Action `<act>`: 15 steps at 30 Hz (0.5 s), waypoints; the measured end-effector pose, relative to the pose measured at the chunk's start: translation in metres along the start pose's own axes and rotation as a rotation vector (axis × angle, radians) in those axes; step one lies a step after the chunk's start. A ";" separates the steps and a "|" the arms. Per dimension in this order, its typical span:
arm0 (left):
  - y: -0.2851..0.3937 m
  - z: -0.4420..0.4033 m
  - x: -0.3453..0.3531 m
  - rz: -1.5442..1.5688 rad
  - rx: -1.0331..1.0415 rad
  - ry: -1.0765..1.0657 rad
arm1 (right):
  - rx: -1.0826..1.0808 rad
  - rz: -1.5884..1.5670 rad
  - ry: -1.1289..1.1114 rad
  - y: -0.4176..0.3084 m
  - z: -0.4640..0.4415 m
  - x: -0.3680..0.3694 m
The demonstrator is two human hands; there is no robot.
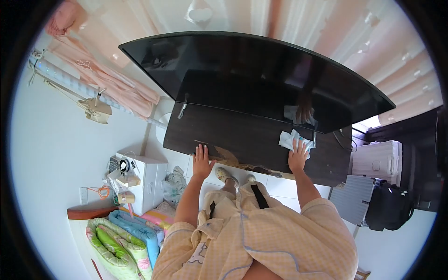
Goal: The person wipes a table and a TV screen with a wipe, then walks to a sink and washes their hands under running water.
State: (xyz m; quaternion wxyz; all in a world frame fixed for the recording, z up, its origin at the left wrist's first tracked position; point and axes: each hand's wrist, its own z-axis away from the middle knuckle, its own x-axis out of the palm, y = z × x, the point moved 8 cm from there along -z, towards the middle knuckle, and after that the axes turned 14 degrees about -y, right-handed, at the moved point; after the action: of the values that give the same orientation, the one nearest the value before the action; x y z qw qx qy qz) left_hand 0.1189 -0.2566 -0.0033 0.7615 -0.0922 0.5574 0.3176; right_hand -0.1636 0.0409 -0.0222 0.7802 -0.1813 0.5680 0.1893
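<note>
A dark brown TV stand [224, 123] stretches in front of me, with veneer peeled along its near edge. My left hand [201, 163] rests at that edge on the left, open, fingers spread and nothing in them. Toward the right end, my right hand [297, 157] holds a crumpled white cloth [286, 139] against the top, its fingers over the cloth and hiding part of it. Behind both hands stands a large black television [252, 77] on two metal feet. Its screen reflects my right hand and the cloth.
Pale pink curtains [326, 23] hang behind the television. At left are a white cabinet [151, 182] with clutter on top, a plastic bag [175, 184] and folded bedding [116, 245]. A white suitcase [376, 161] and a black backpack [388, 207] stand at right. A cable [347, 141] runs beside the stand.
</note>
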 end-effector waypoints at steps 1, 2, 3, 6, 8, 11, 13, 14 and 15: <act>-0.002 0.000 0.002 0.011 -0.039 0.011 | 0.012 0.013 -0.001 0.004 0.005 0.000; -0.002 0.000 0.005 0.014 -0.041 0.012 | 0.010 0.016 -0.002 0.006 0.011 0.000; -0.003 -0.002 0.005 -0.008 -0.054 -0.003 | 0.014 -0.003 -0.009 0.007 0.016 -0.003; -0.004 -0.004 0.002 -0.028 -0.079 -0.016 | 0.009 -0.028 0.000 0.009 0.015 -0.002; -0.004 -0.003 0.002 -0.026 -0.070 -0.047 | 0.010 -0.036 0.005 0.006 0.014 0.004; -0.005 -0.001 0.000 -0.053 -0.018 -0.026 | 0.152 -0.102 -0.015 0.009 0.004 0.013; -0.006 0.001 -0.008 -0.072 0.077 0.012 | 0.219 -0.127 0.013 -0.006 -0.001 0.012; -0.013 0.003 -0.012 -0.072 0.072 0.016 | 0.292 -0.156 0.034 -0.011 -0.002 0.012; -0.015 0.005 -0.012 -0.092 0.153 -0.010 | 0.286 -0.169 0.019 -0.023 -0.009 0.012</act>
State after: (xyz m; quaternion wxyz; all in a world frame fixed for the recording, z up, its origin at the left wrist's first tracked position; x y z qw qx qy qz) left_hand 0.1296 -0.2710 0.0065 0.7829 -0.0578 0.5715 0.2390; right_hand -0.1558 0.0181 -0.0349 0.8058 -0.1173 0.5792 0.0385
